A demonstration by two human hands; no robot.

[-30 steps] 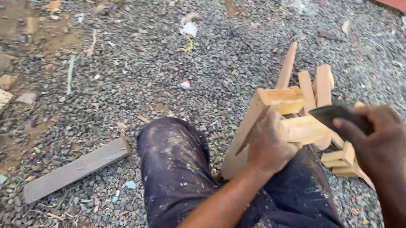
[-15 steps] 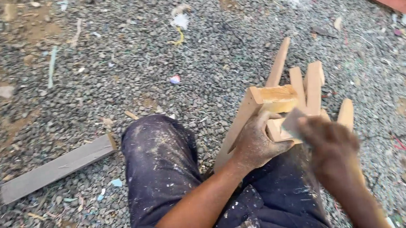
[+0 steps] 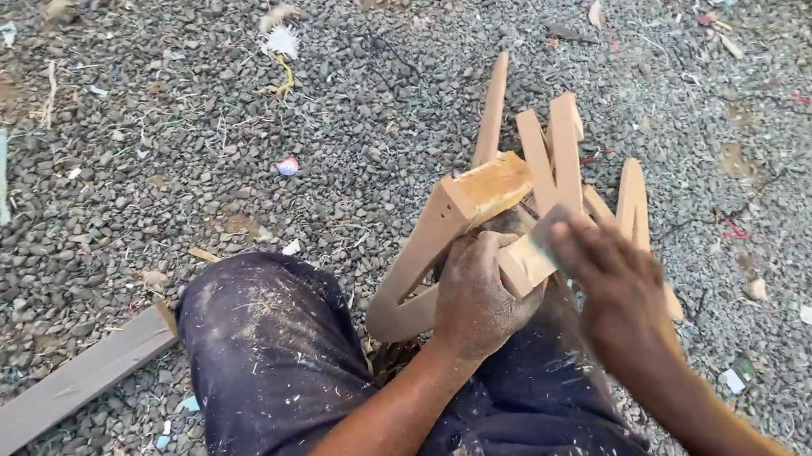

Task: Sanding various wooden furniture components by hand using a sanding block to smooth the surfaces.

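Left hand (image 3: pixel 474 296) grip clamps wood piece (image 3: pixel 528 260) — right hand (image 3: pixel 613 282) grip unclear; plank (image 3: pixel 52 396) aside.

- left hand (image 3: pixel 474 296) grips wood piece (image 3: pixel 527 261) on lap
- right hand (image 3: pixel 615 281) blurred, touching its end
- more pieces (image 3: pixel 558 147) behind, on gravel (image 3: pixel 167 153)
- grey plank (image 3: pixel 52 396) at left

Pale tan wooden pieces (image 3: pixel 484 200) at centre — dark navy trousers (image 3: pixel 269 363) flecked white at seven o'clock, grey gravel (image 3: pixel 168 162) around.
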